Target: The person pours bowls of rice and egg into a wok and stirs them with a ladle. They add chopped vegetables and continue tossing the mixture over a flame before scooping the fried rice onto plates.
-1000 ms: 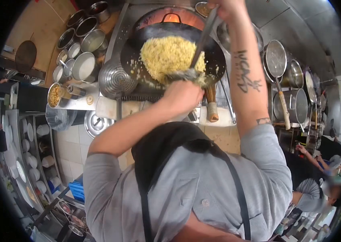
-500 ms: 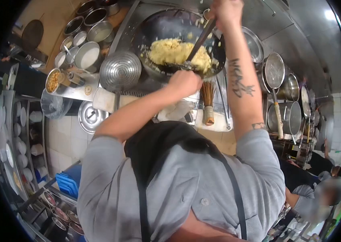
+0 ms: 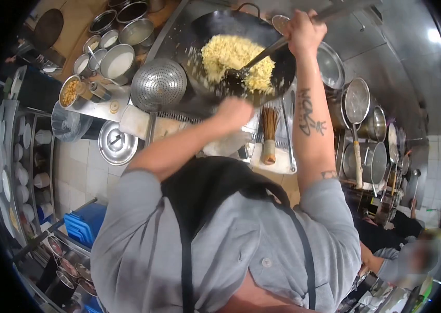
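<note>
The right hand (image 3: 306,34) is closing tightly around the long, dark metal ladle (image 3: 277,45), whose head is sitting among yellow, grainy rice (image 3: 236,52) inside the round, black metal wok (image 3: 257,30). The left hand (image 3: 235,111), blurred, is curling closed at the wok's near edge; its exact hold is staying unclear.

Lettering, one item: a dark tattoo (image 3: 305,112), running along the inner right forearm (image 3: 315,151) in a short row of capitals; the "C" and "A" are showing legibly, the remaining characters are staying too unclear for certain reading.
</note>
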The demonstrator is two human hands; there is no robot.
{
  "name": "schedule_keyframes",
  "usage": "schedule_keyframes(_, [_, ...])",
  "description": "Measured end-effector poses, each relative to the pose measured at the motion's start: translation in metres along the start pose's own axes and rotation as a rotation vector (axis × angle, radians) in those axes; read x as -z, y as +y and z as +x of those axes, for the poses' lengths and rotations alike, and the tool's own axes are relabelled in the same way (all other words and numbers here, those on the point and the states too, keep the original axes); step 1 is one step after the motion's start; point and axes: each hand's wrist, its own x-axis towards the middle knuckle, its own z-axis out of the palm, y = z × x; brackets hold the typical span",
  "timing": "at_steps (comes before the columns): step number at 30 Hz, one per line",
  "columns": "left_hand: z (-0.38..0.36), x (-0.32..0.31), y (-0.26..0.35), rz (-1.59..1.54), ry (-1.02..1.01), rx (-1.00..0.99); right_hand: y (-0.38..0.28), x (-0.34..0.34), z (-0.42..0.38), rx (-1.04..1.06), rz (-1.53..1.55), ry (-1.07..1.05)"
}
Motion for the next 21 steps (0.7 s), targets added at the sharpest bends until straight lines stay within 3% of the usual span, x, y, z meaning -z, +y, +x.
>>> schedule_keyframes(4, [-0.072, 0.012, 0.060, -0.265, -0.136, 0.081, -0.041, 0.003, 0.009, -0.028, 0.095, -0.088])
schedule_keyframes(5, [-0.071, 0.019, 0.065, -0.300, -0.124, 0.065, -0.066, -0.027, -0.002, -0.073, -0.078, 0.062])
schedule_keyframes(7, [-0.036, 0.036, 0.046, -0.268, -0.025, 0.019, -0.061, -0.024, 0.005, -0.153, -0.106, -0.082])
schedule_keyframes(9, [0.012, 0.026, 0.011, -0.147, 0.071, 0.009, -0.040, -0.036, -0.003, -0.215, -0.121, -0.002])
schedule_keyframes(11, [0.019, -0.001, -0.007, -0.058, 0.089, 0.026, -0.021, -0.016, 0.001, -0.135, -0.022, -0.022])
schedule_keyframes(13, [-0.023, -0.028, 0.007, -0.087, 0.073, 0.048, 0.000, 0.006, 0.011, -0.034, 0.114, -0.045])
schedule_keyframes(15, [-0.067, -0.018, 0.040, -0.177, -0.111, 0.126, -0.031, 0.001, 0.021, -0.022, -0.005, -0.003])
schedule_keyframes(17, [-0.052, -0.001, 0.037, -0.227, -0.025, 0.104, -0.061, -0.006, 0.043, -0.024, -0.005, -0.099])
schedule_keyframes(21, [0.006, 0.020, 0.016, -0.183, 0.158, 0.052, -0.111, -0.043, 0.042, 0.060, -0.053, -0.088])
